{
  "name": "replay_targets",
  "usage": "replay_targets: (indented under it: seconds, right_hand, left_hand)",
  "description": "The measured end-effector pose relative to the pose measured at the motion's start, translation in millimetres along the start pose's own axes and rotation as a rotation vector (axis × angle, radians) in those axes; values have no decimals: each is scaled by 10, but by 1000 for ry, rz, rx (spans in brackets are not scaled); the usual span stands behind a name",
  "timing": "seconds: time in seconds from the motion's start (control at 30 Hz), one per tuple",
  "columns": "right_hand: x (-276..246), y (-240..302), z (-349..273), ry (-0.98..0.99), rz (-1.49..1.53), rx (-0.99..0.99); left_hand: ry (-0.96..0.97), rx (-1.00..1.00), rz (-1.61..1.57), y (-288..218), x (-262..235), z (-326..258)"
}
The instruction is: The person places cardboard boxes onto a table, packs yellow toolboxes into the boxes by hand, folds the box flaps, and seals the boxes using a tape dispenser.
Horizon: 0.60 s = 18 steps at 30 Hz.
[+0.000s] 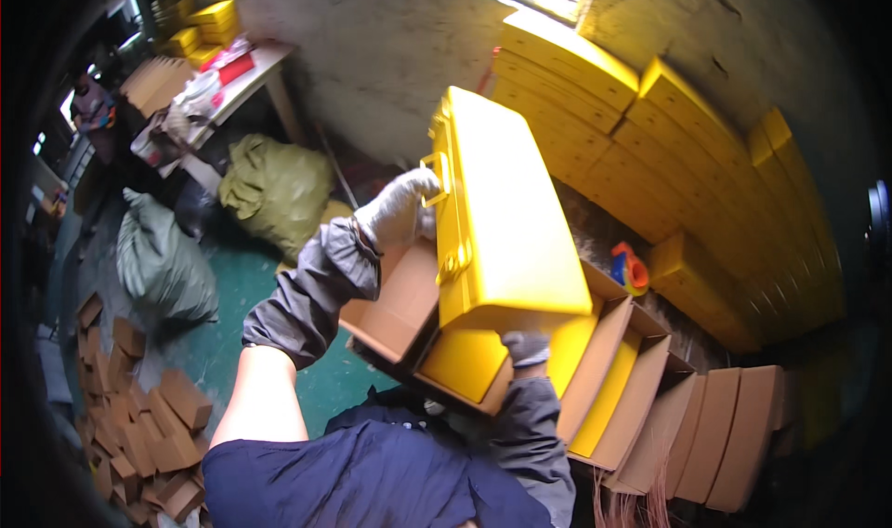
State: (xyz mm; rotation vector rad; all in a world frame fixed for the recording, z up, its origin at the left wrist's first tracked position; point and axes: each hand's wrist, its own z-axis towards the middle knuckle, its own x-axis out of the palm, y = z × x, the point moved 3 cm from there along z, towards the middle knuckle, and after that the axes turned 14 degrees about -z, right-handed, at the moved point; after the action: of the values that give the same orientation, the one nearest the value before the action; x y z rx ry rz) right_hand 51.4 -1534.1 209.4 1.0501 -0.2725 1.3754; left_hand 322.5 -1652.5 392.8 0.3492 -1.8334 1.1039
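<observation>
A yellow toolbox [516, 203] with a side handle and latches is held tilted in front of me, above a row of open cardboard boxes. My left hand [401, 204], in a light grey glove, is closed at the handle on the box's left side. At the near lower end, my right hand [528, 349], also gloved, holds the toolbox from below; its fingers are blurred and partly hidden. Beneath it, an open carton [497, 398] has a yellow box [465, 365] inside. An open carton [400, 310] with bare brown inner walls stands to its left.
Stacked yellow boxes [581, 100] line the wall at right. A tape dispenser [630, 270] sits behind the cartons. Closed cartons [711, 435] continue the row rightward. Small cardboard pieces [139, 435], full sacks [279, 189] and a cluttered table [265, 59] are at left; a person [93, 110] is beyond.
</observation>
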Motion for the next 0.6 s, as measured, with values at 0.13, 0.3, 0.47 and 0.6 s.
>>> replay_targets:
  seconds: [0.13,0.3,0.47,0.6]
  right_hand:
    - [629,-168,509,-638,14,169]
    - [1314,-404,1058,-897,-306,235]
    - [945,-431,1227,-964,-320,293]
    - [537,-455,1302,-985,-440,320]
  left_hand:
    - [-162,-156,79,514,-825,-436]
    - [-89,131,148,591,-805,-639]
    - [20,-124,2,366,-594,-532]
    - [48,-285,-269,174,-509,-659]
